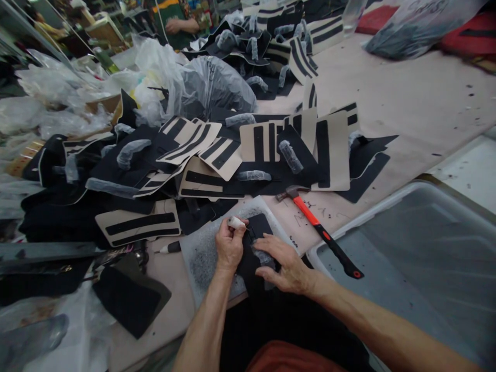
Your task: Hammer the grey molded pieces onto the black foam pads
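Observation:
My left hand is closed around a small white tool with a thin tip, which points at a black flat panel. Whether it is a glue bottle or an awl I cannot make out. The panel rests on a white board speckled with black. My right hand lies over the panel, fingers spread, touching a plastic-wrapped handle on it. To the right a hammer with a red and black grip leans its handle over a bin's rim. A dark pen-like tool lies left of the board.
Beyond the board, beige panels with black stripes and black pieces with wrapped handles are heaped. A grey plastic bin stands at the right. Clear plastic bags pile up at the back left. Another person's hand shows at the far side.

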`<action>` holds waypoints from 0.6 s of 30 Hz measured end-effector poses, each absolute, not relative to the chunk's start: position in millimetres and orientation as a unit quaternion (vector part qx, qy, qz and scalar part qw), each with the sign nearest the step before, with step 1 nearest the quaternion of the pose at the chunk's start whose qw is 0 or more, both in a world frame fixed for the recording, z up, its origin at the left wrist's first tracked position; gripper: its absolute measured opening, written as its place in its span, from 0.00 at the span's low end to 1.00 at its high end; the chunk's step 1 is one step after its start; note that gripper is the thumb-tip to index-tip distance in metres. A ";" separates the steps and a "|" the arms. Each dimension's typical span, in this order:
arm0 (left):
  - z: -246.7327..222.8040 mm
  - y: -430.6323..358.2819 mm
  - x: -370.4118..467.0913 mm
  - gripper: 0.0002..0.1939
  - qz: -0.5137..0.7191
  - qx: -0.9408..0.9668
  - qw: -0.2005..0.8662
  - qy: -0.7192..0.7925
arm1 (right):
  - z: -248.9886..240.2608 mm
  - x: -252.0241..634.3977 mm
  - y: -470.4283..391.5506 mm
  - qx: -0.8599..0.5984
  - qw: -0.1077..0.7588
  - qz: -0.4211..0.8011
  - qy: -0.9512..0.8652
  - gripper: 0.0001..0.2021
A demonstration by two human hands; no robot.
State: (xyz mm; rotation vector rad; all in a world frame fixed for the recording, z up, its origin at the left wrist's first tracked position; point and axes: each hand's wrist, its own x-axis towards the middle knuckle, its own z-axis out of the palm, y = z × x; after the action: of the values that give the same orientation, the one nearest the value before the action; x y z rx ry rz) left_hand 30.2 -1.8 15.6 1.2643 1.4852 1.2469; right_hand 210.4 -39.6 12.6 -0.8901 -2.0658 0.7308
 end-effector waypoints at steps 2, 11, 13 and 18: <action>15.9 -2.4 30.1 0.08 0.489 0.504 0.408 0.583 | 10.5 211.6 -40.9 -0.363 0.388 0.277 -0.801 0.23; 20.8 -4.7 31.7 0.06 0.452 0.553 0.368 0.595 | 15.1 208.5 -40.9 -0.365 0.386 0.283 -0.799 0.21; 21.8 -4.5 33.0 0.06 0.447 0.564 0.350 0.599 | 19.5 210.1 -41.5 -0.361 0.376 0.294 -0.801 0.22; 18.9 -5.7 38.8 0.05 0.452 0.563 0.313 0.616 | 31.9 238.3 -34.6 -0.428 0.376 0.261 -0.779 0.14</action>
State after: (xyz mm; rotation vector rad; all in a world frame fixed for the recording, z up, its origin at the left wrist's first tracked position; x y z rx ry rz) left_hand 38.8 -5.7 18.9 1.4856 1.6248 1.1930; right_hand 238.3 -34.6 31.9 -1.0963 -1.9934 0.6669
